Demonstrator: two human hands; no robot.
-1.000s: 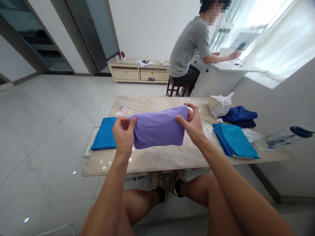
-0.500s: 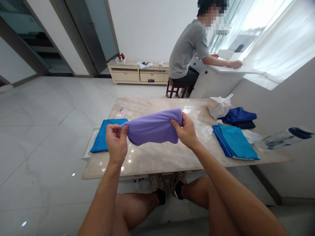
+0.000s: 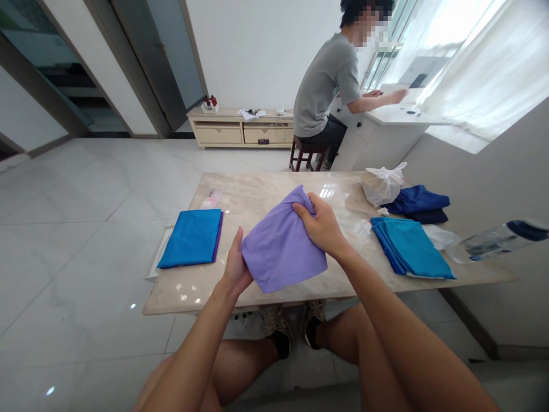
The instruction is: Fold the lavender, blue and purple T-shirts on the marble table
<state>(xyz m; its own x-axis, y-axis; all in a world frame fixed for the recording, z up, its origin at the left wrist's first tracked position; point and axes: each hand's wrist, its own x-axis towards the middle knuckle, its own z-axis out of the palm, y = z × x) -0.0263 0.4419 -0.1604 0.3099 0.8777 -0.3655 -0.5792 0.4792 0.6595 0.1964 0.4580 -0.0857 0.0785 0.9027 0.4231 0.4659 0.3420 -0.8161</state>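
Purple cloth point(image 3: 285, 249): held in the air between the two hands, above the near half of the marble-topped table point(image 3: 343, 280), one corner up and the broad part hanging down toward the near edge.
Right hand point(image 3: 323, 226): pinching the cloth near its upper corner, thumb on the front, fingers behind; small creases run from the grip.
Left hand point(image 3: 235, 266): at the cloth's left edge, thumb raised along it, fingers partly hidden behind; I cannot tell whether they close on the fabric.
Weight and feel: probably light, soft and limp, with a smooth face that may slide a little; nothing fragile about it.
Best hold: likely the corners or a straight edge, thumb against fingers, since a grip in the middle would bunch it.
Left of the table: a folded blue cloth point(image 3: 191, 236) with a purple edge point(image 3: 218, 237) showing beneath.
Right of the table: a folded teal cloth point(image 3: 418, 246), a tied plastic bag point(image 3: 384, 184) and a clear bottle point(image 3: 497, 241).
Beyond: a person point(image 3: 326, 86) in grey, seated at a white desk point(image 3: 371, 137).
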